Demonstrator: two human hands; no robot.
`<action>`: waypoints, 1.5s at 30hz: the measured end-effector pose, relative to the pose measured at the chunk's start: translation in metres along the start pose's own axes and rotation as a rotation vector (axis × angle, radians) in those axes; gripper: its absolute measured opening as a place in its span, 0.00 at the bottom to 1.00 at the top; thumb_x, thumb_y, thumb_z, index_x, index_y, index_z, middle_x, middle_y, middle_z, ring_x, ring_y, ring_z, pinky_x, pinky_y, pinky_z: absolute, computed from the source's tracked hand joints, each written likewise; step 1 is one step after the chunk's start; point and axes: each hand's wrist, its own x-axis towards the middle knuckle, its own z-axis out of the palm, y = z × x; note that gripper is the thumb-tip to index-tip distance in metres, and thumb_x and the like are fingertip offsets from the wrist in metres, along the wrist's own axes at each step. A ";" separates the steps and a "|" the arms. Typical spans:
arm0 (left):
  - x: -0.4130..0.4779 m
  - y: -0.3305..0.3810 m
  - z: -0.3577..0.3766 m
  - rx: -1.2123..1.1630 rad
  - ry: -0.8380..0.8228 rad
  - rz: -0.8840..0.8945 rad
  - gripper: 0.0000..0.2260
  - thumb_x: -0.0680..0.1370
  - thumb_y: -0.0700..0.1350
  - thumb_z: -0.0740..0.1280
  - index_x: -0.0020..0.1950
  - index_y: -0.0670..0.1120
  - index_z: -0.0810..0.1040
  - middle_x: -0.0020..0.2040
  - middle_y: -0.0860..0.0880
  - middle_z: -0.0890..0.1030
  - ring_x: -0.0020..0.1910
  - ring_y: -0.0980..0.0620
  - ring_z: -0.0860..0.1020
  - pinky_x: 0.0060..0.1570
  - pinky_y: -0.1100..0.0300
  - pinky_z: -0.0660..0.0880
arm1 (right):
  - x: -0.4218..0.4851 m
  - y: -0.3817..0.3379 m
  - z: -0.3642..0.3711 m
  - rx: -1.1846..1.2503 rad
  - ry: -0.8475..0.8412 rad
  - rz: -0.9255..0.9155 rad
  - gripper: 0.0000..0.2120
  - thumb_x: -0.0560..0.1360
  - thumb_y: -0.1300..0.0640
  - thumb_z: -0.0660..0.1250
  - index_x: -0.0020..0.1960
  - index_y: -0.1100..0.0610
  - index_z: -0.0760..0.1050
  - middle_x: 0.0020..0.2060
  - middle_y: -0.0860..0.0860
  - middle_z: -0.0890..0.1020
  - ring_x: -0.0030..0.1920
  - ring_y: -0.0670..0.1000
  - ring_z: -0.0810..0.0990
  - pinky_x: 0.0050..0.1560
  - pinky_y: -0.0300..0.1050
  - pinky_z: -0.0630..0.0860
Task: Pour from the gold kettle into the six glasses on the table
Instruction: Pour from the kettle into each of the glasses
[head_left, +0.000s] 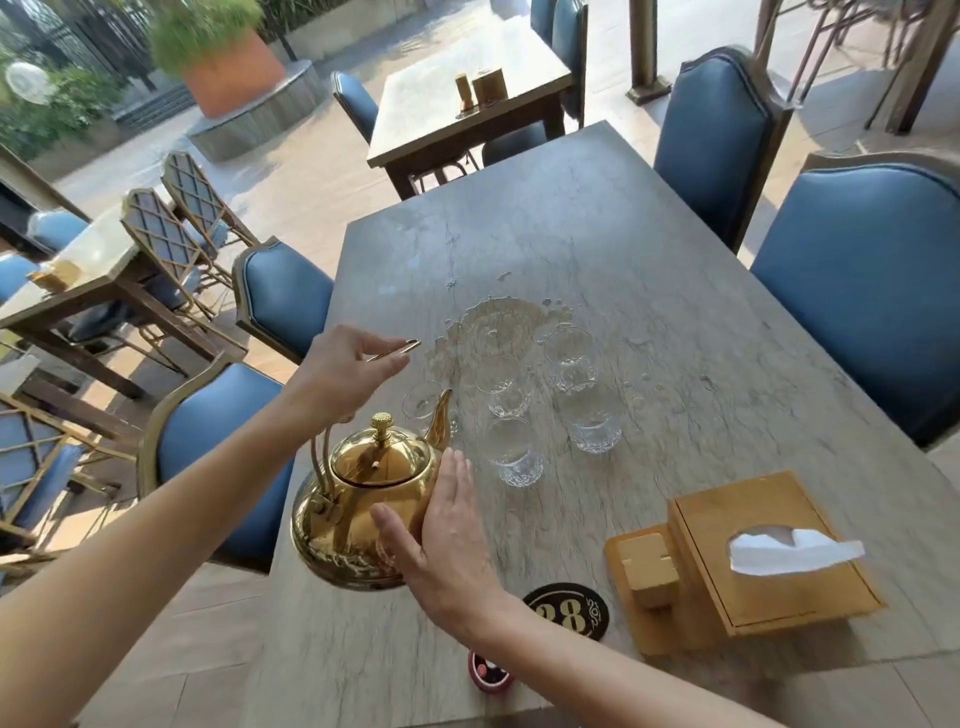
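tissue box (769, 551) sits right of gold kettle (358, 499), glasses (511, 457) beyond.

head view looks down and forward, close over the table (675, 291)

Sunlit patio, blue chairs (862, 291) around grey tables (675, 291).

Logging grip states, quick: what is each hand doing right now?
Left hand: closed on the gold kettle handle.
Right hand: open, flat against the kettle's side.
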 end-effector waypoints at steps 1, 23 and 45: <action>0.000 0.003 0.002 -0.022 -0.036 -0.012 0.16 0.78 0.44 0.66 0.65 0.42 0.78 0.51 0.31 0.80 0.17 0.57 0.63 0.15 0.70 0.63 | -0.001 0.001 -0.002 0.000 -0.015 0.008 0.51 0.76 0.29 0.53 0.82 0.59 0.33 0.82 0.53 0.37 0.82 0.50 0.34 0.80 0.44 0.34; 0.045 0.016 0.046 0.192 -0.432 -0.011 0.14 0.77 0.46 0.68 0.61 0.44 0.81 0.37 0.43 0.79 0.16 0.58 0.64 0.14 0.68 0.65 | -0.014 -0.010 -0.007 0.025 0.050 0.209 0.54 0.73 0.27 0.59 0.81 0.63 0.46 0.76 0.55 0.59 0.78 0.55 0.55 0.81 0.51 0.53; 0.051 0.008 0.042 0.210 -0.459 0.018 0.14 0.76 0.45 0.68 0.58 0.39 0.81 0.53 0.36 0.83 0.14 0.59 0.65 0.16 0.67 0.68 | -0.011 -0.010 0.002 0.096 0.136 0.180 0.46 0.69 0.25 0.62 0.73 0.56 0.60 0.65 0.50 0.65 0.67 0.50 0.62 0.74 0.47 0.63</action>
